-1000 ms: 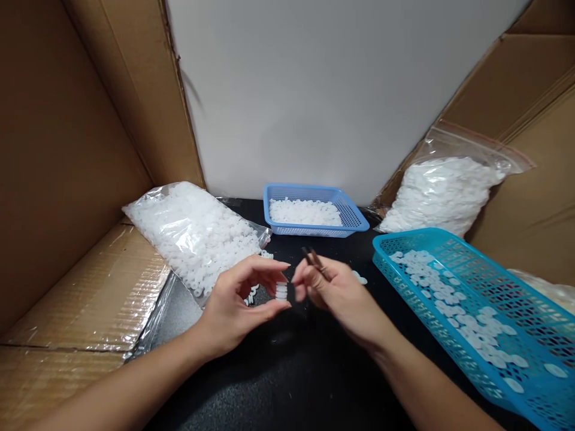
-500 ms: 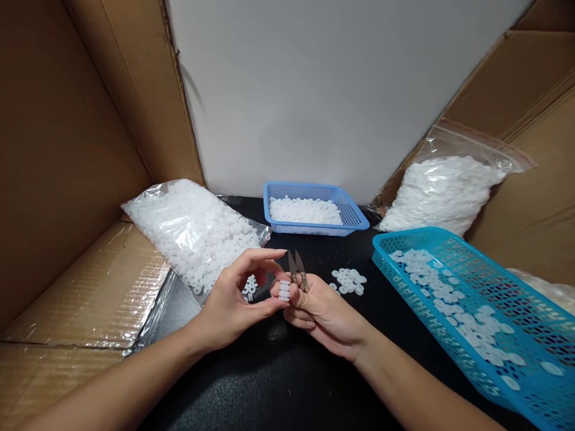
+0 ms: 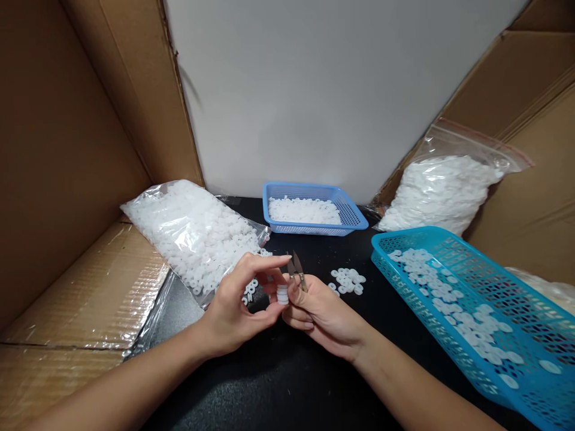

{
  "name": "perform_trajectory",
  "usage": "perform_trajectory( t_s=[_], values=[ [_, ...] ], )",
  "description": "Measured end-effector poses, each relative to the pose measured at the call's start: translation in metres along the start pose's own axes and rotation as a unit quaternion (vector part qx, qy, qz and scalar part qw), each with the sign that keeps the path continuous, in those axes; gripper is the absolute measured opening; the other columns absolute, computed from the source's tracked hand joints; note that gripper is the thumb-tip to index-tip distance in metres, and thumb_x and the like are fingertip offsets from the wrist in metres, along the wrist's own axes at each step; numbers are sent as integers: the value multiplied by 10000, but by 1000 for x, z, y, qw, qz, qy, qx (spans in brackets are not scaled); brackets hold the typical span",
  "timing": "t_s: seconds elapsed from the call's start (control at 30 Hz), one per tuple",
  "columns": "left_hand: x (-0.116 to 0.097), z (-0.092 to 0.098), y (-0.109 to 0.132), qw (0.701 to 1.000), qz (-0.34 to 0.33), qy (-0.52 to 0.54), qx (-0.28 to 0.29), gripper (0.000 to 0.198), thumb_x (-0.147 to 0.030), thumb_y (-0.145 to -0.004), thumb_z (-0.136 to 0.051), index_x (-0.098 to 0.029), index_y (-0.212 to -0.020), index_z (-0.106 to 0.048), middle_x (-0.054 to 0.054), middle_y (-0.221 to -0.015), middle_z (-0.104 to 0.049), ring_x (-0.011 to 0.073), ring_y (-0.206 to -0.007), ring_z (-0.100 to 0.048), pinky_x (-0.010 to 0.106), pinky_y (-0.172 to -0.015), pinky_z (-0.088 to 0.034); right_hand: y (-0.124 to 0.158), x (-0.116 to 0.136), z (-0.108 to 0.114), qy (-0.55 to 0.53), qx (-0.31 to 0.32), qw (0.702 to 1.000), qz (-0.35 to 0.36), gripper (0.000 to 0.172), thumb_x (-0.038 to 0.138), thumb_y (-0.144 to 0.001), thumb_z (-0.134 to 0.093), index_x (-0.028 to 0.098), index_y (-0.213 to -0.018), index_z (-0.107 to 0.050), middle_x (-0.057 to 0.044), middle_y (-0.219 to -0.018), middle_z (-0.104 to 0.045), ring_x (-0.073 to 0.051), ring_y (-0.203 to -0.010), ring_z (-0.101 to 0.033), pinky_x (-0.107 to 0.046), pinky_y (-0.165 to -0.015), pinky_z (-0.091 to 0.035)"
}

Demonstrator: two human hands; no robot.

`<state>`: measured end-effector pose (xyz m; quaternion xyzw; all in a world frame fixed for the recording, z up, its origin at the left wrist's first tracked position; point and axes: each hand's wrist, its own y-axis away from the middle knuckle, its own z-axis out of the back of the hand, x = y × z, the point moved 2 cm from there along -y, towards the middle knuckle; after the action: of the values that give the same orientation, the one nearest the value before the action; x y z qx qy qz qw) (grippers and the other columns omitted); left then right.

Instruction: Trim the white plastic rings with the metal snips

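Observation:
Between my two hands is a short stack of white plastic rings, upright near the middle of the view. My left hand has its thumb under the stack, with the index finger stretched above it and other fingers behind. My right hand touches the stack's right side with its thumb and also holds small metal snips, blades pointing up and away. Behind my left hand lie small white pieces. Right of my right hand is a loose group of white rings on the black table.
A blue basket of white pieces stands at the back. At right is a larger turquoise basket with scattered rings. Full clear bags lie at left and back right. Cardboard and a white panel surround the table.
The stack has turned slightly and now shows its rings closer together. My left index finger has shifted a little right and down; my right hand has barely moved.

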<state>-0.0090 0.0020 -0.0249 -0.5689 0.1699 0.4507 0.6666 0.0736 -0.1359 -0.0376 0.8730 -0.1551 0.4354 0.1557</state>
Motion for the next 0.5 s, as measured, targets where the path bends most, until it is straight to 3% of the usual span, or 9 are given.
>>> perform_trajectory(
  t_s=[0.27,0.5],
  values=[
    [1,1,0,1000,6,-19,12,717,-36,-847,-686,-307,-1476,-473,27,-1046,-649,169,-943,-639,342,-937,-523,-2,3,0,-7,-28,999,19,450,395,-634,-979,141,-789,-641,52,-687,-496,-23,-515,-246,-202,-423,-126],
    [-1,1,0,1000,17,-1,16,784,-1,-827,-663,-355,-1493,-447,25,-1087,-630,174,-1014,-632,328,-965,-509,-3,-1,4,-4,-23,1000,19,456,448,-650,-960,150,-841,-673,-15,-694,-642,-42,-508,-316,-211,-423,-111]
  ],
)
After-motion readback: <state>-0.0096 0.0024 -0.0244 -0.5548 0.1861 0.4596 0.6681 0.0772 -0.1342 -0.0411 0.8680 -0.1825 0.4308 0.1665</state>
